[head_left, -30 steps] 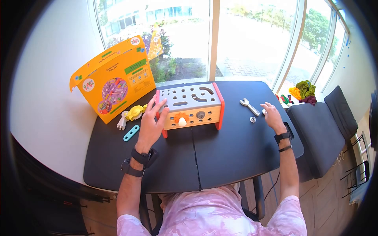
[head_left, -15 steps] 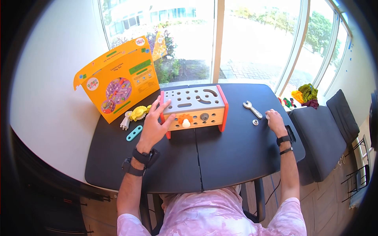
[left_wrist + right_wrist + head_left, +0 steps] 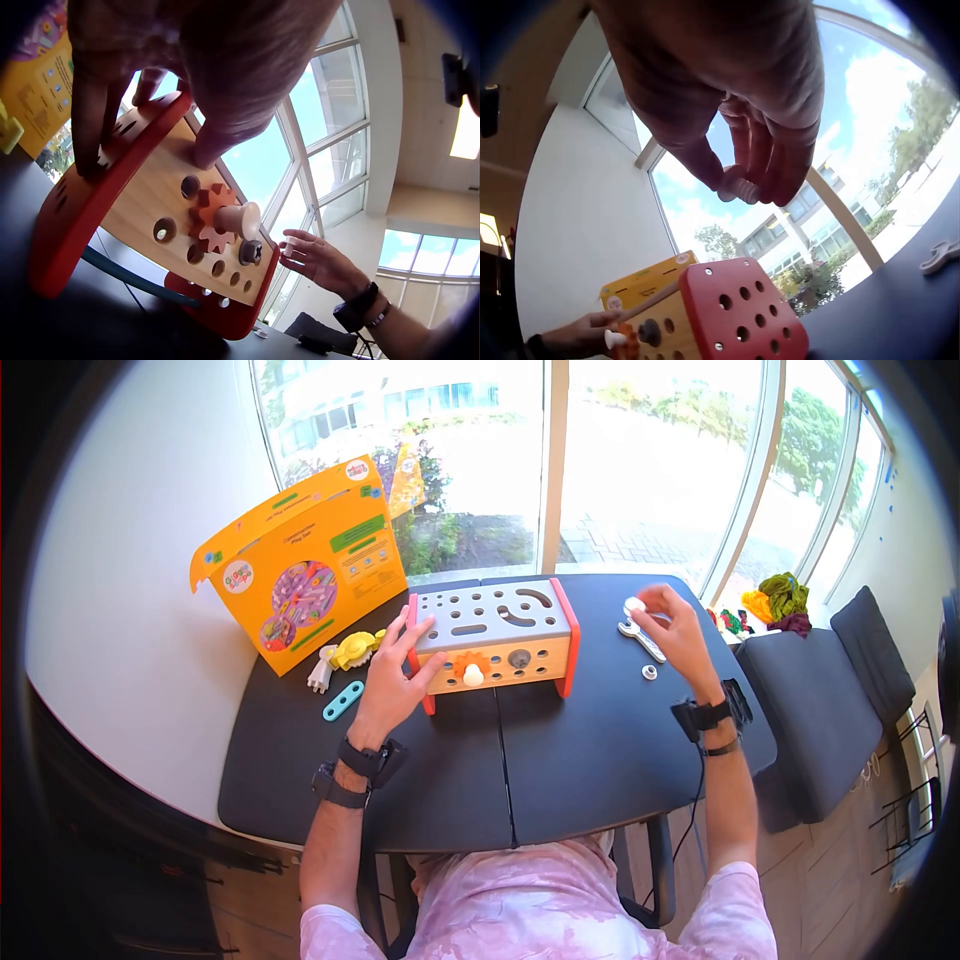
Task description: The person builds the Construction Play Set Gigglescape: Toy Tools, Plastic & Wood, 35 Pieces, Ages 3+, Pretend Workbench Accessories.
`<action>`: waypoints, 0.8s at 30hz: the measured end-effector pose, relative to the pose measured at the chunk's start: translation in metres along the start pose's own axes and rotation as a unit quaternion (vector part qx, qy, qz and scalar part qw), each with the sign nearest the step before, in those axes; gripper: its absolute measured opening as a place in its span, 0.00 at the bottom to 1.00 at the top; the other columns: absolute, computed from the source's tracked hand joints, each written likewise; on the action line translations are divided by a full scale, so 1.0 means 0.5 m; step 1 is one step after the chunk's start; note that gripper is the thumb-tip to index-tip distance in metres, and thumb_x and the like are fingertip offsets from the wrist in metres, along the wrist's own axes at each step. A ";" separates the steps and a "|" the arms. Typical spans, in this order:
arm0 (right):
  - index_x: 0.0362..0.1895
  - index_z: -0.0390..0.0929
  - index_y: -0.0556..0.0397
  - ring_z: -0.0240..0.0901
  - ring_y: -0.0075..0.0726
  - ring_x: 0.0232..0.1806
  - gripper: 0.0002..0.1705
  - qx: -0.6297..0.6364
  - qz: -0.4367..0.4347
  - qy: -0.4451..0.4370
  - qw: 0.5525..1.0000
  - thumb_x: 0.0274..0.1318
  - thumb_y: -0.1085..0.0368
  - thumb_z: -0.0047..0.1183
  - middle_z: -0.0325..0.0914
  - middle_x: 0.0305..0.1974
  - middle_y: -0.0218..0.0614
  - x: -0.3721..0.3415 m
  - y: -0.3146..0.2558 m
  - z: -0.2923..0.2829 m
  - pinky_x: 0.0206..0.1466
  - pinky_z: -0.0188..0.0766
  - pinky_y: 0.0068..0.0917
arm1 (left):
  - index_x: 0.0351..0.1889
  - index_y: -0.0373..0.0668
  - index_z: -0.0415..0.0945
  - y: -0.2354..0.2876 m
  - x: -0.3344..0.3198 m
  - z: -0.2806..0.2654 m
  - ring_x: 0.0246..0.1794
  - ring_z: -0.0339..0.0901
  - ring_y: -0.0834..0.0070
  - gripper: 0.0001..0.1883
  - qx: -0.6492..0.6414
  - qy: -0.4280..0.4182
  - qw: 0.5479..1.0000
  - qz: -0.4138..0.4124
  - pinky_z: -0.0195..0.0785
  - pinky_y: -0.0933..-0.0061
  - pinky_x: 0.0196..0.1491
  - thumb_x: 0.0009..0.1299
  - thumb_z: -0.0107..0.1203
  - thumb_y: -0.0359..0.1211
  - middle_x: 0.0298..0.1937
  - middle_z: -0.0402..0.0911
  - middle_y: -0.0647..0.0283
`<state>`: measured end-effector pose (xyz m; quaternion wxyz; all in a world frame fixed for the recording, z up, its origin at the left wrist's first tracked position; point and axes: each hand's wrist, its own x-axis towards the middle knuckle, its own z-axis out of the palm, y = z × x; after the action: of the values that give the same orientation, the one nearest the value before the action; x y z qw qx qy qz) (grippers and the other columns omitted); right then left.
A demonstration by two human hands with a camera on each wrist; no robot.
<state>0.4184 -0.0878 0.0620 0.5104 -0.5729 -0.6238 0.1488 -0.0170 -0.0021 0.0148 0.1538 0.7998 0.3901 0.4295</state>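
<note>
A toy workbench [image 3: 545,645] with a grey holed top, wooden front and red ends stands mid-table. My left hand [image 3: 390,685] grips its left end, fingers over the red end and thumb against the front's upper edge. On the front sit an orange gear [image 3: 212,196], a white peg [image 3: 241,219] through it, and a grey screw [image 3: 250,253]. Raised right of the workbench, my right hand [image 3: 682,638] pinches a white toy bolt [image 3: 739,187] between thumb and fingers; its ridged thread shows. Below that hand lie a light grey wrench [image 3: 650,646] and a small white nut [image 3: 650,672].
An orange play-set box [image 3: 350,575] stands at the back left. Before it lie yellow toy pieces [image 3: 355,650], a white piece [image 3: 320,672] and a teal holed strip [image 3: 343,701]. Windows rise behind the black table [image 3: 580,760]; a dark cushioned seat [image 3: 800,700] adjoins on the right.
My right hand reached down near the nut, took hold of the white bolt, and lifted it up and to the left, over the wrench. The left hand stays on the workbench.
</note>
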 end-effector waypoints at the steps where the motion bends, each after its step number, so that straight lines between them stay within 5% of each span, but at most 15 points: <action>1: 0.59 0.88 0.58 0.87 0.31 0.59 0.15 0.072 -0.002 0.002 0.997 0.76 0.63 0.66 0.92 0.53 0.43 0.007 -0.024 0.022 0.67 0.82 0.32 | 0.77 0.46 0.81 0.002 0.000 0.000 0.83 0.71 0.49 0.30 0.000 -0.001 1.000 -0.002 0.64 0.54 0.82 0.78 0.71 0.38 0.86 0.67 0.41; 8: 0.64 0.87 0.60 0.88 0.32 0.59 0.19 0.150 -0.053 -0.092 0.983 0.76 0.64 0.66 0.92 0.55 0.39 0.046 -0.041 0.164 0.70 0.80 0.32 | 0.77 0.45 0.81 -0.003 0.000 0.000 0.83 0.70 0.47 0.30 0.006 -0.001 1.000 0.002 0.63 0.54 0.83 0.78 0.71 0.38 0.86 0.66 0.40; 24: 0.50 0.91 0.62 0.90 0.39 0.55 0.18 -0.010 -0.102 -0.062 0.993 0.70 0.58 0.70 0.92 0.46 0.42 0.060 -0.065 0.186 0.66 0.80 0.34 | 0.77 0.46 0.81 -0.010 0.000 0.004 0.82 0.72 0.48 0.30 0.016 0.005 1.000 0.009 0.66 0.54 0.81 0.78 0.72 0.37 0.86 0.67 0.42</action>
<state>0.3303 -0.0346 0.0606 0.4777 -0.5010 -0.7108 0.1249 -0.0180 0.0012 0.0105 0.1356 0.8035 0.3906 0.4282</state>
